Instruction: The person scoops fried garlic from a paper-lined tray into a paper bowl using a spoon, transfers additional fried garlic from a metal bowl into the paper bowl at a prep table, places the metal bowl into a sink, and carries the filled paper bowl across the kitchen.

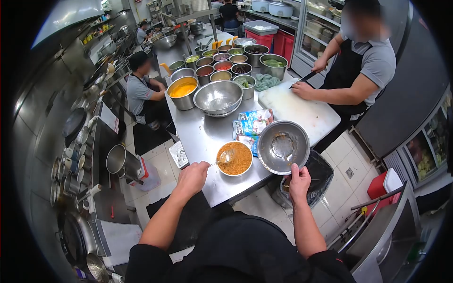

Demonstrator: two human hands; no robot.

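Near the table's front corner stands a round container (241, 165) full of an orange-brown crumbly food. My left hand (193, 178) is closed on the handle of a spoon (225, 157), whose bowl rests in that food. By its near rim my right hand (299, 181) grips a metal mixing bowl (293, 141), tilted so that its inside shows, with residue on the bottom. The bowl is beside the container, at the table's right edge. Blue and white packets (253, 123) lie behind the two.
Behind are a steel colander (218, 95), a pot of orange liquid (183, 89) and several ingredient tins. At right a co-worker (361, 61) holds a knife (306, 78) over a white cutting board (302, 106). A lined bin (318, 174) stands below the bowl. Another person (141, 92) sits at left.
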